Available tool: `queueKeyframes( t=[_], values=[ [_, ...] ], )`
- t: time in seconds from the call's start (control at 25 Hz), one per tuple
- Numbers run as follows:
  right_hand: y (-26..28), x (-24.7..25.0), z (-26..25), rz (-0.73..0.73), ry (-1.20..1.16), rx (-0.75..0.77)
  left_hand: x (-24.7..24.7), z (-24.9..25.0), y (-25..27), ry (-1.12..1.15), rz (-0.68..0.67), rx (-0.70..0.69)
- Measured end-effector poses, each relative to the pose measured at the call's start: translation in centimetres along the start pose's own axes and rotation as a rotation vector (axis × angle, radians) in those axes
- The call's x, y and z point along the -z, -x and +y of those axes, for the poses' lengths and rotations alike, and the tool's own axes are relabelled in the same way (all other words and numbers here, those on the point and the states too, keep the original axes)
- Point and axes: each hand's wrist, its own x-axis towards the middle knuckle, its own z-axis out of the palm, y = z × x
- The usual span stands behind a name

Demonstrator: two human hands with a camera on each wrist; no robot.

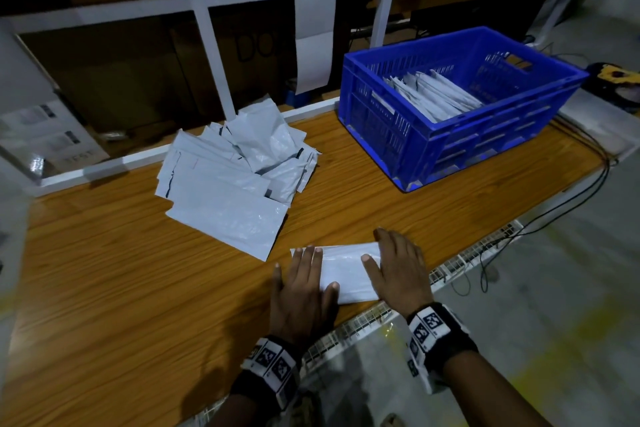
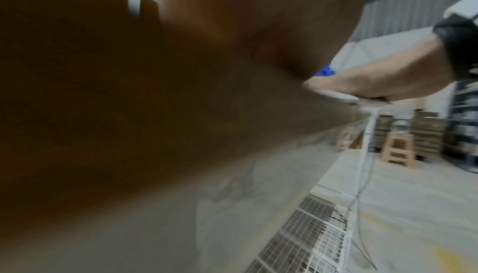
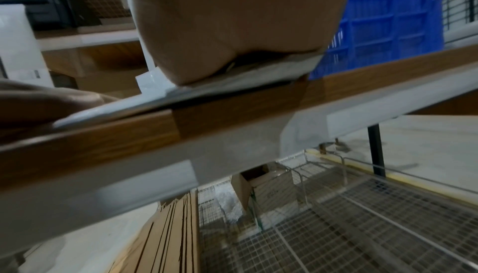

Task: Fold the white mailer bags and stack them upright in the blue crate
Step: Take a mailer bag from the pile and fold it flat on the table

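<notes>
A folded white plastic mailer bag [image 1: 346, 270] is seen lying flat near the front edge of a wood-grain table top [image 1: 138, 288], pressed down by both hands. The left hand [image 1: 303, 291] is laid palm-down over the bag's left end, its fingers [image 1: 306, 262] held straight and close together, the thumb resting on the bag's front part. The right hand [image 1: 398, 270] is spread flat over the right end, fingers extended and thumb angled inward onto the plastic; nothing is gripped by either hand. In the right wrist view, the palm [image 3: 240, 27] is shown bearing on the bag [image 3: 232, 81] just behind the table's front edge. A loose heap of unfolded white mailer bags [image 1: 235, 170] is spread farther back on the table, to the left. A blue slatted plastic crate [image 1: 450, 107] is set at the back right, with folded bags [image 1: 436, 97] leaning on edge inside it.
</notes>
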Motion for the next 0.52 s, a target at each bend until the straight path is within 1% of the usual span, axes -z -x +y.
queueKeyframes(
  t=[0.12, 0.16, 0.32, 0.4, 0.52],
  values=[
    [2.6, 1.1, 0.7, 0.009, -0.094, -0.008, 0.1, -0.4, 0.4, -0.029, -0.034, -0.073],
    [3.6, 1.5, 0.9, 0.002, -0.143, -0.035, 0.1, -0.4, 0.6, -0.035, -0.042, -0.089],
    [5.7, 2.9, 2.3, -0.106, -0.562, -0.29, -0.1, 1.1, 0.9, -0.02, -0.059, -0.093],
    [6.3, 3.5, 3.3, -0.154, -0.668, -0.378, -0.9, 2.2, 1.2, -0.016, -0.069, -0.093],
    [6.7, 4.4, 4.8, -0.161, -0.705, -0.36, -1.7, 3.9, 1.5, 0.004, -0.026, -0.075]
  ],
)
